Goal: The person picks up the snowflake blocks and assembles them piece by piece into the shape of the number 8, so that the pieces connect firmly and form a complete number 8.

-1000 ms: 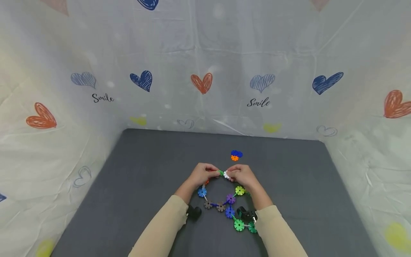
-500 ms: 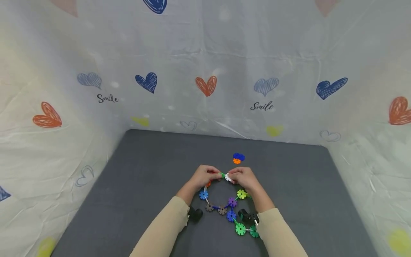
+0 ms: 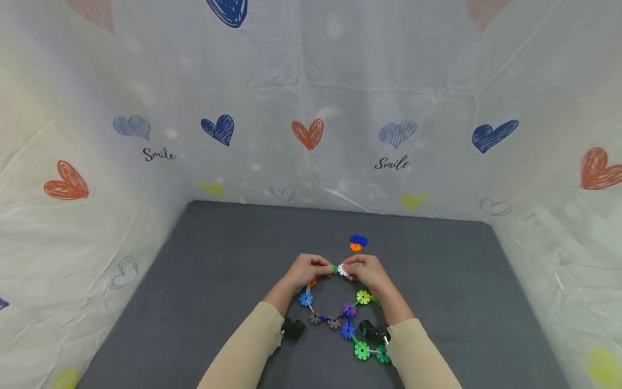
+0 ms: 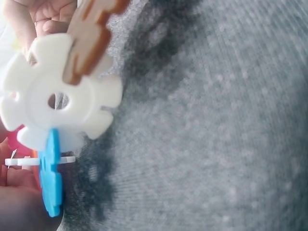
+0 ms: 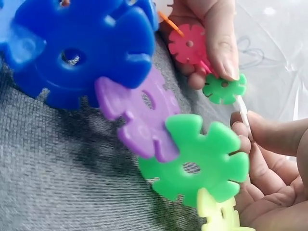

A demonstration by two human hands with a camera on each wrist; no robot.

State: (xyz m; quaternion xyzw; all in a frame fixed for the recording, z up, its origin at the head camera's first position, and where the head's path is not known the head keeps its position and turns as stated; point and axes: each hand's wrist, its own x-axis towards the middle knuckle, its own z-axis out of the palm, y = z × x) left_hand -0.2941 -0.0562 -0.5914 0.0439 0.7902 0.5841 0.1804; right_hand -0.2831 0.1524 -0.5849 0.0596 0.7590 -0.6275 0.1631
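My left hand (image 3: 307, 270) pinches a green interlocking disc (image 5: 224, 90) between thumb and fingers, with a pink disc (image 5: 187, 43) joined behind it. Opposite, my right hand (image 3: 367, 272) pinches a white interlocking disc (image 5: 244, 115) seen edge-on, its edge right at the green disc's rim. Both discs belong to a chain that curves round below the hands. In it are a light blue disc (image 3: 305, 299), brown discs (image 3: 334, 322), a purple disc (image 3: 349, 309) and a yellow-green disc (image 3: 363, 297). The left wrist view shows a large white disc (image 4: 38, 96) slotted into brown and blue ones.
Beyond the hands lie a few loose dark blue and orange discs (image 3: 356, 246). A branch of the chain with a blue disc (image 3: 347, 330) and a green end disc (image 3: 362, 351) runs toward the right sleeve. A heart-printed curtain (image 3: 311, 81) encloses the grey tabletop (image 3: 243, 243).
The head view has shifted slightly. Both hands keep their pinch on the green and white discs, with hardly any movement between them.
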